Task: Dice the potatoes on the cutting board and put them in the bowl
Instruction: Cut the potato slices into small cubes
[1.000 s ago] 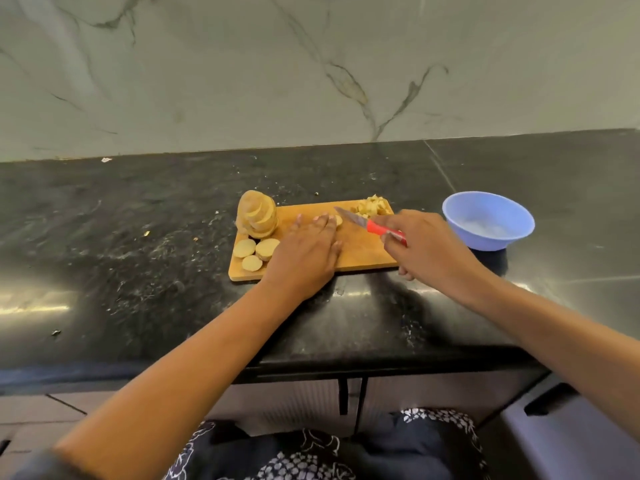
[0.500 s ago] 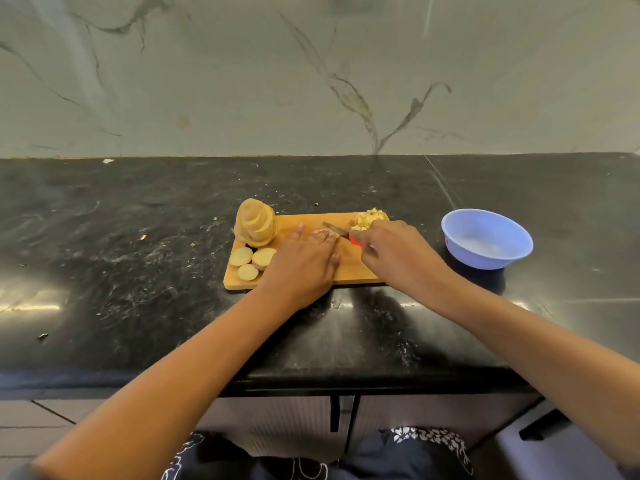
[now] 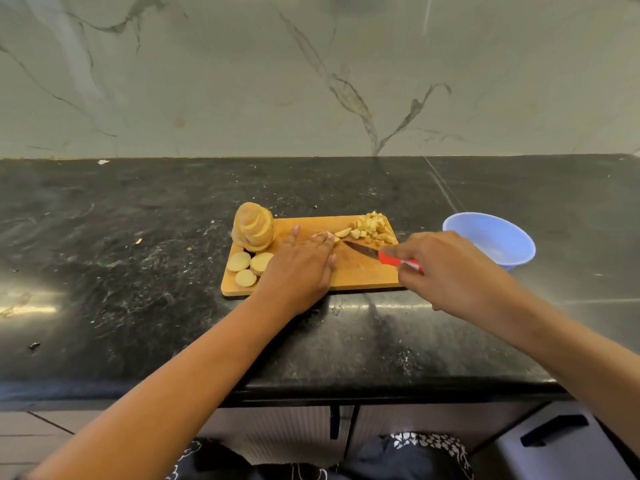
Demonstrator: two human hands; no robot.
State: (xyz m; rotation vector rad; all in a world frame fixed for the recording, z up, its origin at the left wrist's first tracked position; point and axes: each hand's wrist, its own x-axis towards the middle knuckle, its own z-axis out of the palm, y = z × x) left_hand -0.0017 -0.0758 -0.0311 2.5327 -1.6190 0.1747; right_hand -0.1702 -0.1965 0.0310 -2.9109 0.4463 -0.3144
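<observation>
- Right hand (image 3: 446, 268) has pulled back toward the bowl (image 3: 485, 233), baring the blade; its grip is wrapped round the red-handled knife (image 3: 381, 256).
- Left hand (image 3: 298, 268): grip flat, fingers pinning a potato slice (image 3: 336, 239) to the cutting board (image 3: 363, 277).
- Diced potato (image 3: 372, 230) is heaped at the board's far right corner.
- Risk: the knife tip is near straight fingertips, so a slip would nick them.

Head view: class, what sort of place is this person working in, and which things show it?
Probably a kitchen: a black stone countertop against a marble wall, a wooden cutting board with potato slices and dice, and cabinet doors below the counter.
</observation>
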